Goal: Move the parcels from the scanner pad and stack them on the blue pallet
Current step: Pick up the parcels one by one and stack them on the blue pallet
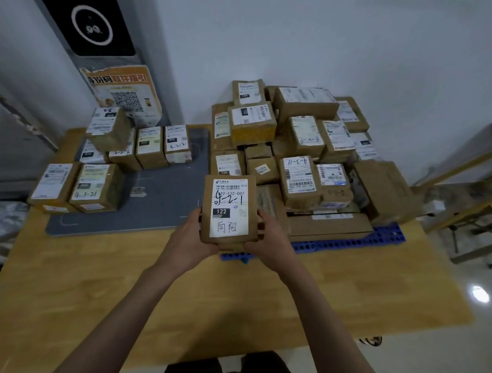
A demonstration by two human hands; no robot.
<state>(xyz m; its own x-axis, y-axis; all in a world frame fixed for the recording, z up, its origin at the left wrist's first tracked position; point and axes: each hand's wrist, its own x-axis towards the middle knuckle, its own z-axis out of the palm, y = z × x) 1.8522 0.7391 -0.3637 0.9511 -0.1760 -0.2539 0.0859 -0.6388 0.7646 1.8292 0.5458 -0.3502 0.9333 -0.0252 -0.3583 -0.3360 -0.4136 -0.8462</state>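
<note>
A brown parcel (229,209) with a white label marked 122 is held up between both hands, above the near left corner of the blue pallet (349,243). My left hand (191,237) grips its left edge and my right hand (269,238) grips its right edge. The grey scanner pad (143,205) lies to the left with several labelled parcels (95,186) at its back and left. A tall pile of parcels (299,149) covers most of the pallet.
Everything sits on a wooden table (207,296) against a white wall. A scanner post with an orange QR poster (125,92) stands behind the pad. Metal shelving (476,194) stands at the right, bags (3,222) at the left.
</note>
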